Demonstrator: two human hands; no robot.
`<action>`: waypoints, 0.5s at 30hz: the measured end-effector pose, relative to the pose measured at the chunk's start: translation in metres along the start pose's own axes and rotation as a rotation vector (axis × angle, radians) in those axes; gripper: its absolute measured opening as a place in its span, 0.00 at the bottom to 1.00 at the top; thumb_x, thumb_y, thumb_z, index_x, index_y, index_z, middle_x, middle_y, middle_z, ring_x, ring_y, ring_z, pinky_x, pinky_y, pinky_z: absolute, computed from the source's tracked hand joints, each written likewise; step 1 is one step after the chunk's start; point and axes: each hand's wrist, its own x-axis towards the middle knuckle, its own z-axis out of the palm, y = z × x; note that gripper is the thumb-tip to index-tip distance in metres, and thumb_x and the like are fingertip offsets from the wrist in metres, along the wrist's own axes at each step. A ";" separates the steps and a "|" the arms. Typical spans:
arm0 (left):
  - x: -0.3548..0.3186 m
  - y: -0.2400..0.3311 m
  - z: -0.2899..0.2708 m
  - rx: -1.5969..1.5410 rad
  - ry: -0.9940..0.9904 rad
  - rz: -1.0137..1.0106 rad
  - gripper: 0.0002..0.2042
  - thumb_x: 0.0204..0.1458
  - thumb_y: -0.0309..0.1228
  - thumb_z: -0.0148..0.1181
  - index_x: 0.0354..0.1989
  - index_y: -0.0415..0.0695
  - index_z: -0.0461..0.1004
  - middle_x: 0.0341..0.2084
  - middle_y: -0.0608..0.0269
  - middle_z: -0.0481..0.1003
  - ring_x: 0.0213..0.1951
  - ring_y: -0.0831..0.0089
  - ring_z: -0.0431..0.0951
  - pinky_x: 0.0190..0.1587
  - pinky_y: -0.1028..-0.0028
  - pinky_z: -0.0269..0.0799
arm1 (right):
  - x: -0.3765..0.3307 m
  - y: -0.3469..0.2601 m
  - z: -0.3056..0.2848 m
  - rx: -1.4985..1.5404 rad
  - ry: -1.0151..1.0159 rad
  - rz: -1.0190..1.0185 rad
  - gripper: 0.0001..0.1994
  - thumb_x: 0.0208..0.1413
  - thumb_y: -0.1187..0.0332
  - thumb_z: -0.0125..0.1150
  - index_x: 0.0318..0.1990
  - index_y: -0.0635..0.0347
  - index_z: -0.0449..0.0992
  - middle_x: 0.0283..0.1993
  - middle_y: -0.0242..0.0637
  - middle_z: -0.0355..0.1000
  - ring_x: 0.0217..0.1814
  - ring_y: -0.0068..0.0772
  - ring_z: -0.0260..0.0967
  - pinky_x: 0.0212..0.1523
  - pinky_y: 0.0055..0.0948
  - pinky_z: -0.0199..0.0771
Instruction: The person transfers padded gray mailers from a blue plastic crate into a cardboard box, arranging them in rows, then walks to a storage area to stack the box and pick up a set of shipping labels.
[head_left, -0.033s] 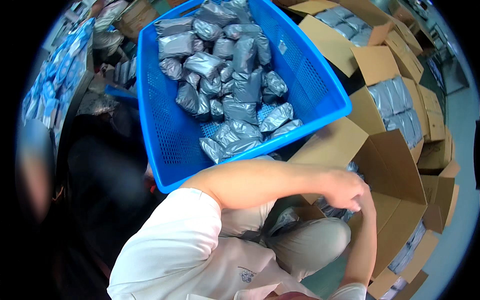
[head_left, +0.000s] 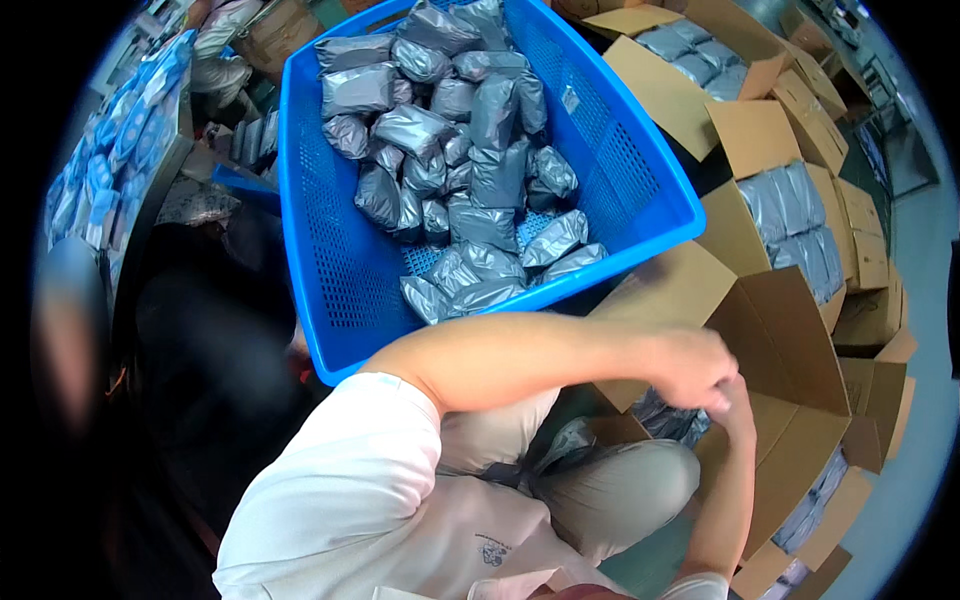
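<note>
My left hand [head_left: 690,368] reaches across from the left over an open cardboard box [head_left: 775,350], its fingers curled closed. Whatever it grips, if anything, is hidden. My right hand [head_left: 738,408] meets it from below at the left hand's fingertips; its own fingers are mostly covered. Beneath the hands, grey plastic-wrapped packages [head_left: 672,418] lie in the box. Left of the box stands a large blue plastic basket [head_left: 655,215], holding many grey wrapped packages [head_left: 410,130] of differing sizes.
More open cartons [head_left: 755,135] with grey packages stand along the right side. Blue-and-white packs [head_left: 110,150] are heaped at the far left. A dark shape [head_left: 215,350] and a blurred object fill the lower left. My bent knee [head_left: 640,490] is close to the box.
My two hands stay together over the box and have shifted very slightly. The view has moved a little; basket and cartons stand as before.
</note>
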 end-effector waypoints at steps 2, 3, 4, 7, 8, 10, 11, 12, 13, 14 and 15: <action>-0.019 0.008 -0.051 -0.119 0.149 -0.191 0.17 0.56 0.43 0.58 0.44 0.42 0.78 0.40 0.53 0.80 0.44 0.55 0.79 0.46 0.61 0.74 | -0.017 -0.074 -0.019 0.023 0.108 0.126 0.19 0.56 0.71 0.61 0.56 0.66 0.73 0.51 0.50 0.75 0.52 0.40 0.75 0.53 0.32 0.72; -0.023 -0.005 -0.070 -0.151 0.238 -0.179 0.17 0.56 0.44 0.58 0.43 0.43 0.79 0.37 0.54 0.81 0.41 0.57 0.81 0.43 0.63 0.75 | -0.027 -0.095 -0.023 0.014 0.174 0.091 0.19 0.56 0.71 0.61 0.56 0.67 0.73 0.50 0.49 0.75 0.52 0.39 0.75 0.53 0.32 0.72; -0.027 -0.030 -0.082 -0.057 0.414 -0.127 0.16 0.56 0.43 0.59 0.40 0.43 0.80 0.33 0.55 0.82 0.36 0.59 0.82 0.39 0.66 0.76 | -0.039 -0.109 -0.025 0.009 0.247 0.066 0.19 0.56 0.72 0.62 0.55 0.67 0.73 0.50 0.48 0.75 0.51 0.38 0.75 0.53 0.32 0.73; -0.059 -0.131 -0.114 -0.072 0.789 -0.379 0.13 0.56 0.39 0.60 0.39 0.42 0.81 0.31 0.57 0.82 0.33 0.71 0.83 0.36 0.69 0.77 | -0.062 -0.139 -0.025 0.099 0.338 -0.022 0.19 0.55 0.74 0.62 0.55 0.69 0.73 0.49 0.46 0.75 0.50 0.37 0.75 0.53 0.32 0.73; -0.076 -0.162 -0.122 0.003 0.871 -0.531 0.13 0.55 0.39 0.60 0.39 0.42 0.81 0.32 0.55 0.82 0.33 0.66 0.83 0.38 0.67 0.77 | -0.064 -0.139 -0.022 0.147 0.350 -0.043 0.19 0.55 0.75 0.62 0.55 0.70 0.73 0.48 0.46 0.75 0.50 0.37 0.75 0.53 0.32 0.73; -0.120 -0.233 -0.133 0.274 0.843 -0.883 0.15 0.52 0.40 0.57 0.39 0.45 0.81 0.37 0.49 0.81 0.40 0.51 0.81 0.46 0.58 0.75 | -0.067 -0.134 -0.017 0.190 0.418 -0.012 0.18 0.55 0.77 0.62 0.54 0.70 0.73 0.49 0.47 0.75 0.50 0.37 0.75 0.53 0.32 0.74; -0.177 -0.299 -0.137 0.383 0.711 -1.149 0.18 0.52 0.43 0.53 0.41 0.43 0.81 0.40 0.45 0.80 0.46 0.48 0.79 0.50 0.56 0.73 | -0.063 -0.134 -0.013 0.230 0.416 -0.011 0.18 0.55 0.76 0.61 0.54 0.70 0.73 0.49 0.47 0.76 0.50 0.37 0.75 0.53 0.32 0.74; -0.173 -0.312 -0.136 0.317 0.638 -1.327 0.24 0.55 0.48 0.51 0.45 0.39 0.80 0.45 0.43 0.79 0.50 0.46 0.77 0.54 0.55 0.72 | -0.064 -0.126 -0.014 0.234 0.480 0.052 0.17 0.55 0.76 0.61 0.54 0.70 0.74 0.49 0.47 0.76 0.50 0.36 0.75 0.53 0.32 0.74; -0.173 -0.323 -0.139 0.318 0.618 -1.370 0.27 0.56 0.52 0.50 0.46 0.37 0.79 0.47 0.43 0.77 0.53 0.46 0.76 0.56 0.56 0.71 | -0.067 -0.119 -0.016 0.242 0.530 0.099 0.17 0.56 0.76 0.61 0.53 0.70 0.74 0.48 0.46 0.76 0.50 0.35 0.75 0.53 0.31 0.74; -0.173 -0.337 -0.138 0.317 0.588 -1.416 0.31 0.57 0.55 0.50 0.47 0.35 0.78 0.50 0.42 0.76 0.55 0.47 0.75 0.58 0.56 0.69 | -0.074 -0.111 -0.019 0.249 0.576 0.155 0.16 0.57 0.76 0.60 0.53 0.69 0.74 0.47 0.45 0.76 0.49 0.34 0.75 0.52 0.31 0.74; -0.166 -0.352 -0.144 0.336 0.550 -1.494 0.31 0.57 0.57 0.49 0.51 0.39 0.77 0.55 0.46 0.74 0.58 0.51 0.73 0.60 0.56 0.67 | -0.081 -0.100 -0.022 0.255 0.625 0.216 0.16 0.57 0.75 0.60 0.52 0.69 0.74 0.47 0.44 0.77 0.49 0.33 0.75 0.52 0.31 0.74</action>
